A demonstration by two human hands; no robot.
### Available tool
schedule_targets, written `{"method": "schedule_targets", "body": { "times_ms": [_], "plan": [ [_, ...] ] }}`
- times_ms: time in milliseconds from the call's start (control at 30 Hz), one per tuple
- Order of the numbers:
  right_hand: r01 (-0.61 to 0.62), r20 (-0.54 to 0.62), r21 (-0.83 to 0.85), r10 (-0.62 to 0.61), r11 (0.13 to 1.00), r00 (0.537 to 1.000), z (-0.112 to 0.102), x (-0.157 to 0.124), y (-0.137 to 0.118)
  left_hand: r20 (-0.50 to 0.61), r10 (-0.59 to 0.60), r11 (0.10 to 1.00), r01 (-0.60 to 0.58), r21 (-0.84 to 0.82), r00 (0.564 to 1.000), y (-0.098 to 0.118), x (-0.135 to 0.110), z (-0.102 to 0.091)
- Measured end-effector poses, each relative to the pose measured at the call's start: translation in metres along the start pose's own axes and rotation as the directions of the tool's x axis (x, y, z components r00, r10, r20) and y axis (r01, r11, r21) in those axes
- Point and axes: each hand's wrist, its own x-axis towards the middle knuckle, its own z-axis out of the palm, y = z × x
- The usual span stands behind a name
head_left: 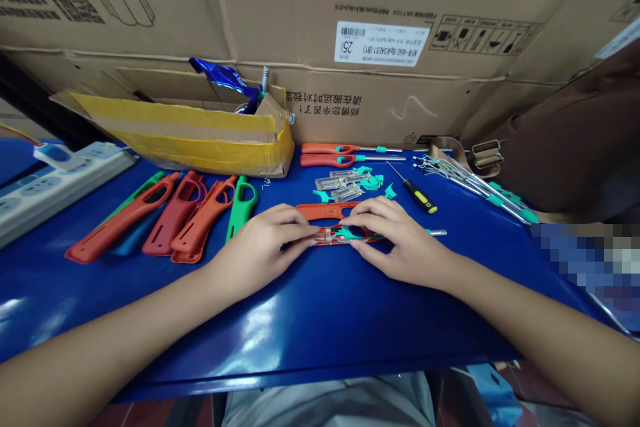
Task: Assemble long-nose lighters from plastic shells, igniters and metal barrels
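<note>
Resting low on the glossy blue table (320, 327), both forearms come in from the near edge and meet at the middle. The left hand (260, 243) is curled, its fingertips pinched narrowly on the left end of an orange shell (325, 212) that lies flat on the table. The right hand (395, 240) lies over the shell's right part, fingers closed down on it and on a teal piece (347, 233) set inside. A thin metal tip (437, 233) pokes out just past the right hand's knuckles.

Left of the hands lies a row of loose handle shells (125, 217), mostly orange, with a green shell (241, 207) nearest the left hand. Just behind the hands sits a small heap of clear parts (340, 187) and teal bits (370, 180), and beside them a screwdriver (417, 195) with a black and yellow grip. Farther right is a bundle of metal tubes (470, 180).

Behind these lie two assembled lighters (345, 153), side by side. At the far left stands a white power strip (55, 173). An open box (190, 133) bound in yellow tape holds a blue foil bag (220, 77), and large cartons (350, 13) form the wall at the back
</note>
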Motion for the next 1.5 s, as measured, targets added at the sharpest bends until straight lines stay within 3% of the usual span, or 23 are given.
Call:
{"method": "schedule_targets", "body": {
  "times_ms": [233, 800, 1000, 1167, 1500],
  "plan": [
    [-0.080, 0.014, 0.066, 0.079, 0.995, 0.997, 0.006, 0.002, -0.002, -0.094, 0.107, 0.994, -0.104, 0.042, 0.990, 0.009, -0.001, -0.003],
    [-0.122, 0.036, 0.128, 0.118, 0.984, 0.992, 0.016, 0.006, -0.001, -0.049, 0.087, 0.996, -0.088, -0.018, 0.995, 0.014, -0.001, -0.004],
    [-0.050, -0.006, 0.018, 0.050, 0.999, 0.999, 0.001, 0.004, 0.002, -0.018, -0.011, 0.993, 0.008, -0.116, 1.000, 0.009, 0.000, 0.000],
    [0.087, 0.162, -0.099, -0.070, 0.991, 0.984, -0.011, 0.002, 0.012, 0.001, -0.028, 0.992, 0.028, -0.124, 1.000, 0.007, 0.001, 0.003],
    [0.275, 0.316, -0.207, -0.202, 0.939, 0.927, -0.017, -0.001, 0.007, 0.049, -0.086, 0.991, 0.090, -0.094, 0.995, 0.005, 0.002, 0.004]
  ]
}}
